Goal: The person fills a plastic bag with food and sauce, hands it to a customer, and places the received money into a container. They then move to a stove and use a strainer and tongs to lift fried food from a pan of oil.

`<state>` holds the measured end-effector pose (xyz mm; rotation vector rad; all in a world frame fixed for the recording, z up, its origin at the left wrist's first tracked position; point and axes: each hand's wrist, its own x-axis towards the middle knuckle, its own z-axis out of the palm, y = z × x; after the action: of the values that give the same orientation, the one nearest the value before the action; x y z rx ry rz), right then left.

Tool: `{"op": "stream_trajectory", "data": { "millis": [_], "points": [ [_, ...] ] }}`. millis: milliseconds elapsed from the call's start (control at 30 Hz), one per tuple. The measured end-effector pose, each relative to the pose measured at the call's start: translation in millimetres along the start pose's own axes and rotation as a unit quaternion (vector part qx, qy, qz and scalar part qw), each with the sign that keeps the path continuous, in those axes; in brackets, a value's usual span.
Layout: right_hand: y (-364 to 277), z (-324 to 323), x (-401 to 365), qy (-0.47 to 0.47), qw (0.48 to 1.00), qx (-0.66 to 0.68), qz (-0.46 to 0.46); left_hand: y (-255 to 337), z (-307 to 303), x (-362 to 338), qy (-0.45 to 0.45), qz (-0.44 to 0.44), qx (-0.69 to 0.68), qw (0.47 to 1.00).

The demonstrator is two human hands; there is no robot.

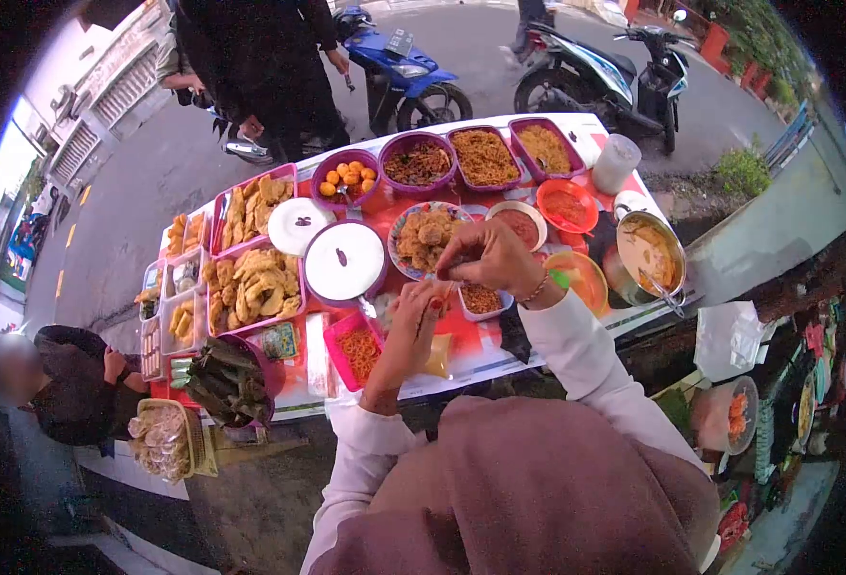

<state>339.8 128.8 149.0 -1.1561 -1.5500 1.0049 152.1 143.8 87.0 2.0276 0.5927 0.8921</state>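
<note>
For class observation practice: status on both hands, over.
Left hand raised beside tub, grip unclear. Right hand pinched shut above tub. Lidded pot close by, to the left.

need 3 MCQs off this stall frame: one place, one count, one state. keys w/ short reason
1. Where does the metal pot stand?
A) at the right end of the table
B) beside the leaf parcels
C) on the road

2. How many round white lids are on the table?
A) one
B) two
C) four

3. How are the fingers of the right hand set?
A) spread flat on the table
B) pinched together above the small tub
C) wrapped round the pot handle

Key:
1 A, the pot sits at the right end.
2 B, two lids lie side by side next to the fried pieces.
3 B, the fingertips meet over the tub of brown food.
</note>
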Motion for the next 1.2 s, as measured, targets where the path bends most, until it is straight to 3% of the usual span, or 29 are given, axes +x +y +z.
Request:
{"op": "stream_trajectory", "data": {
  "millis": [67,133,300,367,400,433,467,500,533,600,667,733,767,800,833,867,933,1000,1033,1067,1133,1200],
  "points": [
    [1,11,-2,0.014,0.996,-0.074,-0.051,-2,-5,-13,0.014,0.014,0.019,1.0],
    [4,23,-5,0.023,0.997,-0.042,-0.056,-8,-6,-31,-0.027,-0.069,-0.013,0.997],
    [-4,44,-14,-0.026,1.0,0.004,-0.011,-21,-12,-60,-0.062,-0.081,0.005,0.995],
    [-12,51,-15,-0.065,0.994,-0.062,-0.057,-12,-15,-63,-0.036,-0.117,-0.156,0.98],
    [-17,55,-16,-0.102,0.981,-0.128,-0.103,-14,-14,-66,-0.038,-0.121,-0.157,0.979],
    [-21,56,-16,-0.142,0.988,-0.011,0.067,-18,-10,-66,-0.043,-0.112,-0.144,0.982],
    [-19,56,-16,-0.142,0.987,-0.012,0.068,-21,-7,-64,-0.047,-0.102,-0.131,0.985],
    [-15,55,-15,-0.085,0.996,-0.008,-0.012,-16,-11,-56,-0.026,-0.014,-0.037,0.999],
    [-13,56,-14,-0.027,0.995,-0.004,-0.093,-10,-16,-51,-0.025,-0.013,-0.036,0.999],
    [-9,54,-14,0.007,0.994,-0.026,-0.108,0,-19,-49,0.013,0.058,0.051,0.997],
    [-2,50,-17,0.044,0.99,-0.049,-0.125,-8,-14,-60,0.022,0.019,0.023,0.999],
    [13,45,-18,0.034,0.999,0.016,-0.01,-18,-9,-73,0.031,-0.015,-0.002,0.999],
    [21,46,-19,0.037,0.999,0.016,-0.011,-22,-2,-81,0.054,-0.056,-0.117,0.99],
    [31,50,-24,0.044,0.986,0.149,0.057,-24,4,-85,0.076,-0.098,-0.231,0.965],
    [44,55,-30,0.051,0.951,0.278,0.123,-23,7,-84,0.072,-0.099,-0.232,0.965],
    [63,66,-36,0.057,0.951,0.279,0.123,-23,9,-82,0.102,-0.102,-0.236,0.961],
    [104,92,-56,0.105,0.839,0.474,0.246,-37,22,-85,0.121,-0.105,-0.246,0.956],
    [118,109,-81,0.124,0.808,0.496,0.292,-78,49,-105,0.141,-0.176,-0.436,0.871],
    [127,115,-94,0.129,0.776,0.518,0.337,-78,59,-105,0.133,-0.241,-0.47,0.839],
    [139,117,-108,0.142,0.773,0.519,0.337,-78,73,-102,0.121,-0.246,-0.473,0.837],
    [175,118,-138,0.107,0.861,0.293,0.401,-73,99,-93,0.297,-0.385,-0.426,0.763],
    [211,121,-158,0.129,0.859,0.292,0.4,-117,128,-107,0.232,-0.394,-0.444,0.771]
  ]
}}
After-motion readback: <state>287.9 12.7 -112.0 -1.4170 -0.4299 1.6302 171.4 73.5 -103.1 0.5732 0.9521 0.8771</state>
